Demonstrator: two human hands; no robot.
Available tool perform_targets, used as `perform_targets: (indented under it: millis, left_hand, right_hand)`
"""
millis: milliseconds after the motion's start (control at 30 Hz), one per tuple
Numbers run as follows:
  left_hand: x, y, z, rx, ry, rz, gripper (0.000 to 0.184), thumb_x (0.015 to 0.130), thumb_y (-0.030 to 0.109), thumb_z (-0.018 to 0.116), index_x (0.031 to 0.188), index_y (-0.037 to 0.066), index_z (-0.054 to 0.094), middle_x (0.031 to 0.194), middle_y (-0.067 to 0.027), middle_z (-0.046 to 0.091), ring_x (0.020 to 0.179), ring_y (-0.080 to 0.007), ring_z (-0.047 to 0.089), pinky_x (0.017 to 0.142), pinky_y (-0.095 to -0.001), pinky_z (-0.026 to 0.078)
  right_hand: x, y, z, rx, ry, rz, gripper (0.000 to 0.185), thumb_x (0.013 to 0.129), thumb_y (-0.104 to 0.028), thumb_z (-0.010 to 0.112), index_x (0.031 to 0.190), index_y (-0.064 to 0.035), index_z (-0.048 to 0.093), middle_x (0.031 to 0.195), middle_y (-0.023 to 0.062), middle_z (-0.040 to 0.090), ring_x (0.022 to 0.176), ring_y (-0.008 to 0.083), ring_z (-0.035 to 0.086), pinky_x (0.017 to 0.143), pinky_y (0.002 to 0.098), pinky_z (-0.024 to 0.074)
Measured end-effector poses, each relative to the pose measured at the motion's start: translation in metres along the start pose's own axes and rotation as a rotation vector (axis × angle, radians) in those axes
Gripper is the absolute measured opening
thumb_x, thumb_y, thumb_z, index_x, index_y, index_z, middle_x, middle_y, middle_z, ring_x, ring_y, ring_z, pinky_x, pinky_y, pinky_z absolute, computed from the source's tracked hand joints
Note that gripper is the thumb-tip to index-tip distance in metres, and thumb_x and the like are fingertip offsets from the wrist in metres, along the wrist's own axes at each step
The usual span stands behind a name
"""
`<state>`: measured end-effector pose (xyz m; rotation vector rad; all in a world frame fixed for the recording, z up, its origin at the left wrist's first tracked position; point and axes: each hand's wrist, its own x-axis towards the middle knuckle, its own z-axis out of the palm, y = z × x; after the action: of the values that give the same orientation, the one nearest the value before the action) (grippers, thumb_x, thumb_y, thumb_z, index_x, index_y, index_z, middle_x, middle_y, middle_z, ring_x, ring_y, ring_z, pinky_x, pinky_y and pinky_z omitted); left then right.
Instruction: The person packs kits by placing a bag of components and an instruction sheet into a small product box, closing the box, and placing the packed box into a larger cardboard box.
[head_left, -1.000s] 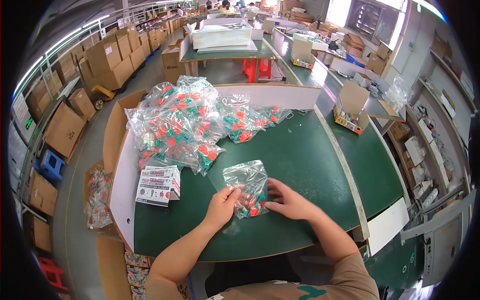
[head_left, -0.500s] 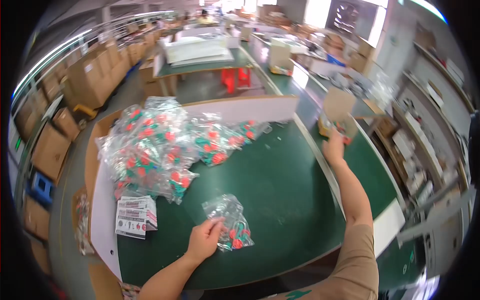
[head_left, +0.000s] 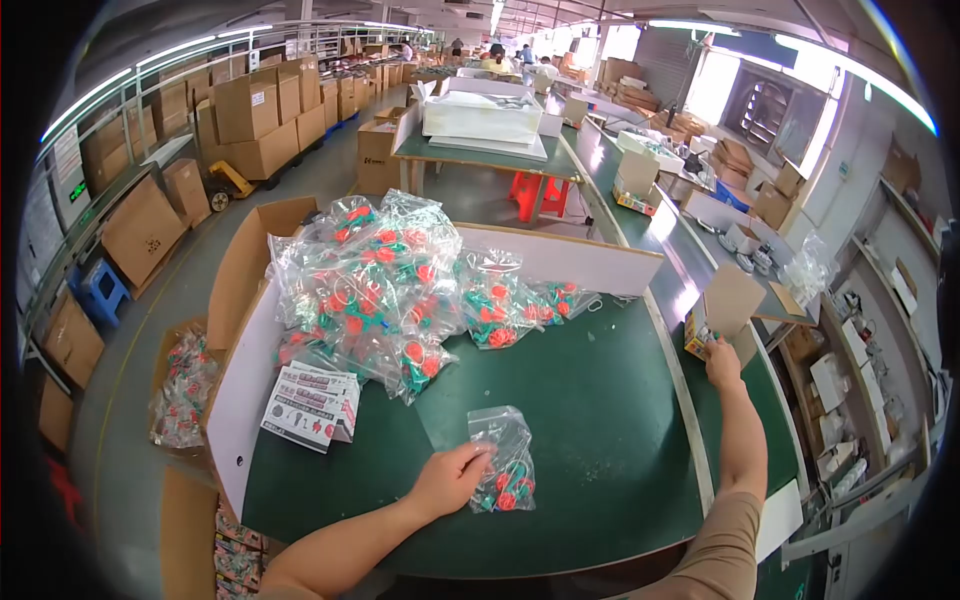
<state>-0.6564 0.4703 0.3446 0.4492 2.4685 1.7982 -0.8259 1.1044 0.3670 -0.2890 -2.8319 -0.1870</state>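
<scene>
A small clear plastic bag [head_left: 515, 465] with red and green pieces in its lower end lies on the green tabletop [head_left: 580, 400]. My left hand [head_left: 448, 480] pinches it at its left side between thumb and fingers. Out to the right, my right hand [head_left: 722, 360] is at the near side of an open cardboard box [head_left: 730, 297] with its flap raised. The fingertips there are partly hidden, and whether they hold anything cannot be made out. A big heap of similar filled bags [head_left: 365, 290] sits at the table's back left, with printed leaflets [head_left: 312, 403] in front of it.
A low white partition [head_left: 590, 262] edges the table's back. Beyond the right-hand rail runs a long green bench [head_left: 690, 385]. On the floor at left stand a carton of bags [head_left: 185, 390] and a blue stool [head_left: 101, 290]. Shelves [head_left: 890, 290] line the right side.
My view has tilted upward, so the table sits further right in it. My left hand still grips the bag. My right hand stays at the box, its fingers now against the near side.
</scene>
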Motion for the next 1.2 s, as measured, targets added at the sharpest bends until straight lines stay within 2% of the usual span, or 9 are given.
perform_targets:
  millis: [133,367,533,633,733,833,967,1133,1200]
  left_hand:
    - [0.002,-0.006,0.0,-0.145,0.051,-0.03,0.031,0.102,0.012,0.06,0.131,0.012,0.07,0.087,-0.0013,0.076,0.064,-0.0159,0.063,0.063,-0.0284,0.05]
    - [-0.002,0.024,-0.025,-0.311,0.178,0.143,0.032,0.107,0.01,0.054,0.137,0.005,0.065,0.088,-0.0054,0.074,0.069,-0.0131,0.062,0.067,-0.0251,0.052]
    - [-0.02,0.095,-0.051,-0.439,0.249,0.296,0.027,0.108,0.005,0.049,0.132,-0.002,0.061,0.088,-0.0081,0.071,0.071,-0.0142,0.063,0.07,-0.027,0.055]
    - [-0.02,0.119,-0.046,-0.421,0.125,0.316,0.025,0.108,0.006,0.05,0.129,-0.002,0.062,0.089,-0.0076,0.071,0.072,-0.0141,0.063,0.071,-0.0259,0.054]
    - [-0.007,0.131,-0.027,-0.27,-0.054,0.238,0.025,0.109,0.009,0.051,0.128,-0.003,0.061,0.088,-0.0077,0.07,0.075,-0.0122,0.064,0.072,-0.0257,0.052]
    - [0.007,0.118,-0.01,-0.165,-0.194,0.206,0.033,0.109,0.008,0.052,0.14,-0.002,0.056,0.1,-0.0118,0.071,0.078,-0.021,0.067,0.076,-0.0313,0.055]
    - [-0.001,0.11,0.007,0.676,0.001,0.193,0.041,0.1,0.014,0.065,0.134,-0.007,0.057,0.11,-0.017,0.071,0.087,-0.0297,0.069,0.084,-0.0364,0.055]
    - [-0.026,0.118,-0.016,0.803,0.029,0.675,0.05,0.093,0.015,0.071,0.135,-0.007,0.056,0.125,-0.0197,0.068,0.104,-0.0368,0.066,0.095,-0.0421,0.053]
    - [-0.042,0.112,-0.021,0.67,0.008,0.565,0.051,0.09,0.012,0.073,0.135,-0.005,0.057,0.13,-0.0188,0.065,0.116,-0.0354,0.062,0.101,-0.0428,0.05]
  right_hand:
    - [-0.073,-0.072,-0.06,0.24,0.035,-0.201,0.014,0.092,-0.012,0.061,0.098,-0.0039,0.071,0.102,0.0208,0.068,0.091,0.0456,0.065,0.08,0.0523,0.0532]
    - [-0.24,-0.253,-0.16,0.231,0.006,-0.488,0.015,0.09,-0.01,0.062,0.104,-0.0101,0.069,0.102,0.0103,0.067,0.093,0.0339,0.065,0.081,0.0445,0.0549]
    - [-0.304,-0.335,-0.149,0.575,0.08,-0.632,0.02,0.09,-0.014,0.067,0.109,-0.0104,0.069,0.105,0.007,0.067,0.092,0.0285,0.064,0.083,0.0391,0.0541]
    - [-0.329,-0.366,-0.144,0.718,0.195,-0.581,0.027,0.089,-0.009,0.07,0.117,-0.0085,0.07,0.115,0.0065,0.068,0.105,0.0276,0.065,0.093,0.0374,0.0532]
    - [-0.351,-0.368,-0.151,0.871,0.254,-0.594,0.029,0.088,-0.006,0.071,0.117,-0.0074,0.07,0.119,0.0074,0.068,0.108,0.0286,0.065,0.096,0.0381,0.0529]
    - [-0.361,-0.359,-0.156,1.006,0.299,-0.617,0.032,0.086,-0.002,0.072,0.117,-0.0062,0.07,0.123,0.0082,0.067,0.111,0.0296,0.065,0.099,0.0389,0.0527]
    - [-0.371,-0.341,-0.155,1.072,0.288,-0.518,0.033,0.083,0.002,0.072,0.116,-0.0041,0.071,0.126,0.0112,0.066,0.112,0.0321,0.064,0.102,0.0414,0.0521]
    - [-0.331,-0.353,-0.18,0.764,0.303,-0.316,0.033,0.089,0.0,0.069,0.123,-0.0038,0.067,0.133,0.0165,0.064,0.123,0.0368,0.061,0.105,0.0435,0.0508]
    - [-0.316,-0.356,-0.172,0.701,0.236,-0.369,0.034,0.09,0.0,0.069,0.124,-0.0036,0.067,0.135,0.017,0.063,0.124,0.0373,0.06,0.106,0.0434,0.0505]
